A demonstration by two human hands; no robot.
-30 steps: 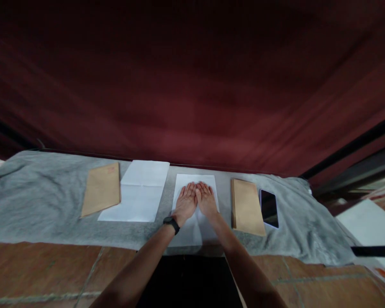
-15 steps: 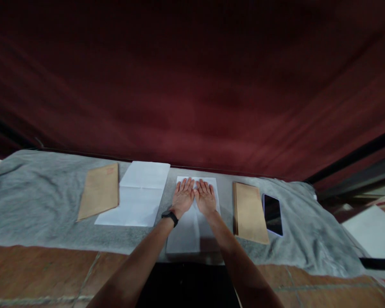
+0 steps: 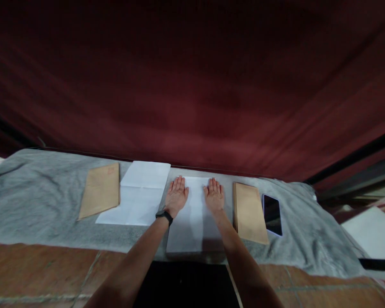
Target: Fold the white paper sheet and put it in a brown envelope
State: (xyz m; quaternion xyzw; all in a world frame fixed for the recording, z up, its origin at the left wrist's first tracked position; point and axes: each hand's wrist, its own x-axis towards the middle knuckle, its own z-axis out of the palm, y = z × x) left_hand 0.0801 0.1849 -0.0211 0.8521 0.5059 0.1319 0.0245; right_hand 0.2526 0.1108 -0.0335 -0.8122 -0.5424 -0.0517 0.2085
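Observation:
A white sheet of paper (image 3: 192, 226) lies flat in front of me, its far edge just beyond my fingertips. My left hand (image 3: 177, 195) rests palm down on its left side, fingers stretched out. On the right side of the sheet my right hand (image 3: 214, 196) lies flat too, with the thumb out toward the middle. Between the two hands a strip of bare paper shows. A dark band (image 3: 164, 216) sits on my left wrist.
To the left are creased white sheets (image 3: 141, 203) and a brown envelope (image 3: 101, 188) overlapping them. At right lie a stack of brown envelopes (image 3: 250, 211) and a phone (image 3: 272, 214). Grey cloth (image 3: 45, 192) covers the surface; a dark red fabric (image 3: 186, 115) rises behind.
My hands have slid apart over the sheet, the left one outward to the left and the right one to the right. The papers, envelopes and phone have stayed in place.

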